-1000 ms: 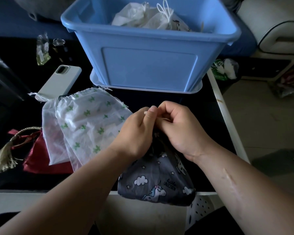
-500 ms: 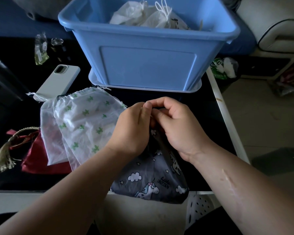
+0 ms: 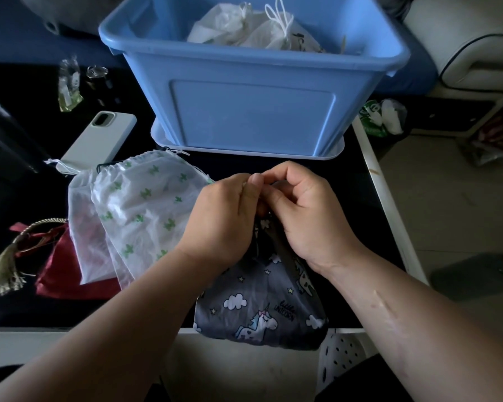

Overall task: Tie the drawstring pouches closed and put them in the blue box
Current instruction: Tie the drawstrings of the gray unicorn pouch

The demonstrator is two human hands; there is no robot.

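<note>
1. While the grey fabric drawstring pouch printed with unicorns and clouds [image 3: 262,311] lies at the near edge of the glossy black counter [image 3: 346,198], its bottom reaching just past that edge, both hands meet at its gathered neck.
2. The left hand [image 3: 224,224] and the right hand [image 3: 305,216] touch each other there. Their fingers [image 3: 291,175] are curled inward and pinch at the top of the neck, though the cord itself is hidden between them.
3. On the far side of the counter stands the blue plastic box [image 3: 253,111], set on a pale blue tray-like lid [image 3: 244,152]. Inside it lie white pouches with knotted white cords [image 3: 276,33].
4. Left of the hands lies a white pouch with green cactus print [image 3: 140,210], overlapping a plain translucent white pouch [image 3: 82,227]. Both necks point to the far side.
5. Further left, partly under the plain one, lies a dark red satin pouch [image 3: 61,274] with a gold tassel [image 3: 3,271].
6. A pale phone [image 3: 99,137] lies face down just beyond the white pouches' necks.
</note>
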